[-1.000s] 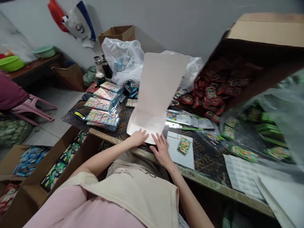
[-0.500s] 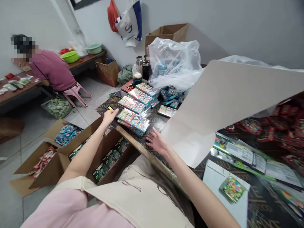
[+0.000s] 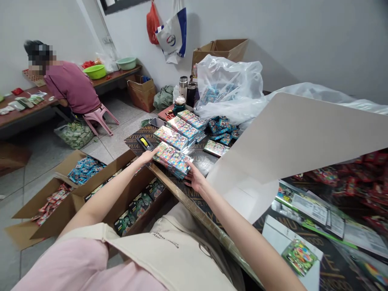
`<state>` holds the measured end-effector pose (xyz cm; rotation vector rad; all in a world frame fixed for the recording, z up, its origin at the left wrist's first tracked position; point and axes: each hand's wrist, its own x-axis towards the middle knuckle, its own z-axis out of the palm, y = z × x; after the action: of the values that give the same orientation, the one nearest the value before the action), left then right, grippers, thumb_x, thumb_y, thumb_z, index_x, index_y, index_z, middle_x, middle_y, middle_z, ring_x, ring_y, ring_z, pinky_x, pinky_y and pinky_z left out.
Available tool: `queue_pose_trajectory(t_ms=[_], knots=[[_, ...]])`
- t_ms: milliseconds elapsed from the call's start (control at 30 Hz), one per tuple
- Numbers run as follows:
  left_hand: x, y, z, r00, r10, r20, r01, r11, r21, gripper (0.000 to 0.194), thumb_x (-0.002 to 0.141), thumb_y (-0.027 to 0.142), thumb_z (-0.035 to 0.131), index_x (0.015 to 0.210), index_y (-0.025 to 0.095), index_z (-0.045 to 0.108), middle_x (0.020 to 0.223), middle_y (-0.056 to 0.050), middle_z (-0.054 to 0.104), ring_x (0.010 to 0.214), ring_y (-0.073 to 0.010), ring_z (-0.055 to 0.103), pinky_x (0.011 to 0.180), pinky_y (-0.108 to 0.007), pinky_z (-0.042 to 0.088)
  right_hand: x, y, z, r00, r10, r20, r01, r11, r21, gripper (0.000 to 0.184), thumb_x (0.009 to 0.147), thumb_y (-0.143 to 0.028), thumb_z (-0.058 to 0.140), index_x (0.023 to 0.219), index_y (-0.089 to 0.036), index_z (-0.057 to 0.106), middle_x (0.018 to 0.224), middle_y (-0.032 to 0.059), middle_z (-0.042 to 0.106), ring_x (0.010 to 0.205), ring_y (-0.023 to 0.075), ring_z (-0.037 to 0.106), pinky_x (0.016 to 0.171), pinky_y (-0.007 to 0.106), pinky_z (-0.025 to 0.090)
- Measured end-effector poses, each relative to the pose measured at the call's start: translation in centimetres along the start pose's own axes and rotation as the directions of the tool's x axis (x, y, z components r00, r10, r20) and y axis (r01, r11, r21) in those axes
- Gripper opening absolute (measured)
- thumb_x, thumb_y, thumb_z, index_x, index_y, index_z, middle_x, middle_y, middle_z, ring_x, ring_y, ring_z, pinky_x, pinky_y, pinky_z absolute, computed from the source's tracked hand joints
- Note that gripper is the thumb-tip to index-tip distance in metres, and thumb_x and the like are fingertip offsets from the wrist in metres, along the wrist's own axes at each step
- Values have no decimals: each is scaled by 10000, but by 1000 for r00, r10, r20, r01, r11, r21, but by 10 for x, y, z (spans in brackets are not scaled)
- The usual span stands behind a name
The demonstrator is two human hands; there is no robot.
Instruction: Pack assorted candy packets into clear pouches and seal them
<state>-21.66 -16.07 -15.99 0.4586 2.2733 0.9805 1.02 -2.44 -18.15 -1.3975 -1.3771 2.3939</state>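
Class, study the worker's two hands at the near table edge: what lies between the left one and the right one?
In the head view, a stack of colourful packs lies between the left hand and the right hand.

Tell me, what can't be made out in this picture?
All in the head view:
Left hand: fingertips mostly hidden by the hand itself and the near stack of packs.
Pale sheet: far end cut off by the right edge.
Red packets: print lost to blur.
Cardboard box behind the plastic bag: contents hidden by its sides.
Apron lettering: too small and blurred to read.
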Motion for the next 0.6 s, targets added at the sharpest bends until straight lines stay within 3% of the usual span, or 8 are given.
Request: queue_pose_trajectory(t_ms=[133,333,467,600], knots=[[-12,2,12,1000,-15,22,15,1000,3,629,589,759,606,658,137,668,801,-151,709,948,-336,618,754,-335,453,2,-2,-6,995,-31,-95,40,995,96,401,642,-565,687,833,-218,626,785,22,690,759,180,603,705,305,440],[-17,16,17,970,-17,243,37,996,-76,665,537,702,687,861,123,716,846,-124,731,774,-262,663,681,-313,483,-2,-5,-26,990,-36,-136,61,981,184,325,648,-457,736,818,-200,632,706,9,687,686,169,612,627,268,439],[-11,27,16,976,-30,218,39,999,-35,617,508,652,752,815,118,722,848,-132,734,826,-276,662,687,-306,479,-4,-1,-24,994,-35,-108,59,971,231,303,672,-423,731,854,-192,659,775,22,720,718,167,641,615,256,456],[-14,35,21,981,-12,192,18,999,-29,582,535,619,765,838,122,734,980,-135,734,981,-305,645,802,-306,474,-4,1,-22,997,-43,-62,58,960,274,246,713,-374,701,862,-181,663,787,34,730,733,174,661,632,258,479]])
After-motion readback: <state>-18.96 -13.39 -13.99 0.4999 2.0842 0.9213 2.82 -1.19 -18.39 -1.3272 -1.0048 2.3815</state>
